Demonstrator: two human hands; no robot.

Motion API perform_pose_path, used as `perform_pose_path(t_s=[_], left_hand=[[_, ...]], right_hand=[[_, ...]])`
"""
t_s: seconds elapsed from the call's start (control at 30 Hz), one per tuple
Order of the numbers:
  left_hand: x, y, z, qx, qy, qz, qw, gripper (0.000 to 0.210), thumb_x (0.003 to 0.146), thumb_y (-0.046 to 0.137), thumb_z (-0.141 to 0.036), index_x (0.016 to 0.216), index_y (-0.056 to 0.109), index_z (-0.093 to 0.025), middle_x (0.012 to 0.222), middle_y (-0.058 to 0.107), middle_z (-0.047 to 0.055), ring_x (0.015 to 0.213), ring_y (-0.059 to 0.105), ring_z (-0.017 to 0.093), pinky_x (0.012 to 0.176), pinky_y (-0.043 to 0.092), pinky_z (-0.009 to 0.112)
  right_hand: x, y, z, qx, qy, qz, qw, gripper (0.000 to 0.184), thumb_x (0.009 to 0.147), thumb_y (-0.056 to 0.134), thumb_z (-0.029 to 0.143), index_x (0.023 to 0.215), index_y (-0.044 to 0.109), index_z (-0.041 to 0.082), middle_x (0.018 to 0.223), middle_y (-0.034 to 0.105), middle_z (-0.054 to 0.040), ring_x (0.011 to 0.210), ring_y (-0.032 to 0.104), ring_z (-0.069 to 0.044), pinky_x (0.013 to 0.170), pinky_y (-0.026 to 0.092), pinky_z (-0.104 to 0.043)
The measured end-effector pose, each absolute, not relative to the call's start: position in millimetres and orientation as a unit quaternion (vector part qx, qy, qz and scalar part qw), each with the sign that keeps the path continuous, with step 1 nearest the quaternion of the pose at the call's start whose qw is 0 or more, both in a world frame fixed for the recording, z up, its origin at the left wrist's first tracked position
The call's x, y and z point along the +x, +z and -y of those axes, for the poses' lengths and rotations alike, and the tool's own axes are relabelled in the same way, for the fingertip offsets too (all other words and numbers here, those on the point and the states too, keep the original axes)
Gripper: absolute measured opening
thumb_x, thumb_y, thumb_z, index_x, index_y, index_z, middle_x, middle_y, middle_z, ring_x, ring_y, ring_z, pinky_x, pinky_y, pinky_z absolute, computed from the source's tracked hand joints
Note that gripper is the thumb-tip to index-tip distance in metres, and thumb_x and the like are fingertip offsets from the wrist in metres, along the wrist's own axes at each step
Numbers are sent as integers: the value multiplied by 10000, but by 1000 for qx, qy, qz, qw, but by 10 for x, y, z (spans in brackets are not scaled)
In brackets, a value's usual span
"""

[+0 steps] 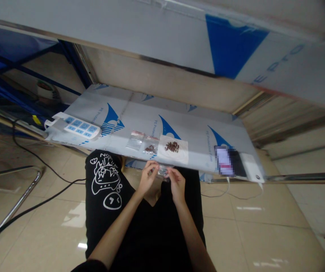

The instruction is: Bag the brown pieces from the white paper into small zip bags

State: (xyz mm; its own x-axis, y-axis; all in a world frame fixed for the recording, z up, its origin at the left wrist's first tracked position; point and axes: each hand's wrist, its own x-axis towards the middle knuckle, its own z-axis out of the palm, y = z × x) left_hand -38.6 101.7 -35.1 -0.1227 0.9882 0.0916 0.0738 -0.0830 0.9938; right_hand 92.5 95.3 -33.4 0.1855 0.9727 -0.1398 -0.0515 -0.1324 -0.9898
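Observation:
Between my two hands, just off the shelf's front edge, is a small clear plastic bag [162,171]. My left hand [150,174] pinches its left side, and my right hand [176,181] pinches the right side. What the bag holds is too small to make out. On the shelf beyond lies a white paper sheet [181,156] with a pile of small dark brown pieces [172,147] on it. Left of the sheet, one clear zip bag [150,146] has similar brown pieces inside. Beside that lies another clear bag [135,140], which looks flat.
The film-covered shelf [202,130] carries a white power strip [84,129] at its left end. A phone [224,161] and a white power bank [251,167] with cables lie at the right. An upper shelf [151,30] overhangs. A metal chair leg [23,204] and black cable [37,206] are at left.

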Motion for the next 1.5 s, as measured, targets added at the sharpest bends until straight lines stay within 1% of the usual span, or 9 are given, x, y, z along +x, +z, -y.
perform_pose_path(t_s=[0.23,0.47,0.63,0.87,1.0,1.1,1.2,1.33,1.5], left_hand=[[-350,-414,-1039,447,550,-530,466,168,750,620,-333,730,689,-180,953,574,64,896,543,176,690,408,258],[-334,-464,-1030,390,579,-500,512,177,725,644,-338,739,676,-165,987,580,71,937,551,182,770,436,274],[-313,-474,-1018,387,581,-491,521,171,726,642,-331,736,666,-161,998,576,75,950,551,184,804,437,283],[-316,-480,-1036,425,569,-500,495,179,727,644,-338,740,679,-163,967,579,77,927,552,185,767,434,274],[-336,-409,-1062,455,559,-501,479,187,730,641,-341,701,674,-159,837,600,61,810,559,166,697,429,263],[-341,-361,-1060,453,563,-499,478,209,753,612,-354,702,675,-162,757,600,43,753,552,157,702,427,270],[-339,-351,-1042,424,570,-508,487,244,781,568,-381,732,671,-165,777,594,40,766,548,162,721,426,277],[-350,-355,-1031,422,569,-517,481,252,786,560,-381,698,654,-163,803,570,38,797,532,162,738,408,267],[-369,-343,-1032,442,561,-516,472,259,806,537,-361,661,623,-164,802,549,34,800,517,158,749,391,265]], right_hand=[[920,-363,-955,-587,483,396,515,278,709,636,417,803,675,158,636,635,-5,561,572,-134,594,464,-273],[885,-400,-935,-583,495,393,510,291,681,668,418,813,673,158,747,680,-39,603,608,-155,602,497,-291],[858,-439,-925,-587,485,405,506,310,690,650,426,820,678,145,809,692,-63,727,633,-192,670,511,-316],[894,-393,-928,-596,470,416,500,296,681,661,415,803,669,145,762,692,-53,684,635,-189,647,519,-307],[920,-369,-961,-584,478,414,509,280,670,678,400,782,671,144,719,682,-43,621,620,-173,603,519,-297],[936,-352,-976,-579,476,419,513,271,676,674,393,791,686,148,747,685,-46,616,614,-167,602,514,-300],[951,-337,-968,-578,480,429,502,286,716,635,407,836,706,158,741,685,-43,604,606,-163,613,509,-310],[957,-322,-935,-566,498,433,493,271,742,613,400,859,719,179,746,690,-34,609,605,-162,636,498,-312],[950,-297,-909,-574,488,431,497,234,738,621,372,841,727,190,780,695,-29,716,619,-190,687,495,-322]])
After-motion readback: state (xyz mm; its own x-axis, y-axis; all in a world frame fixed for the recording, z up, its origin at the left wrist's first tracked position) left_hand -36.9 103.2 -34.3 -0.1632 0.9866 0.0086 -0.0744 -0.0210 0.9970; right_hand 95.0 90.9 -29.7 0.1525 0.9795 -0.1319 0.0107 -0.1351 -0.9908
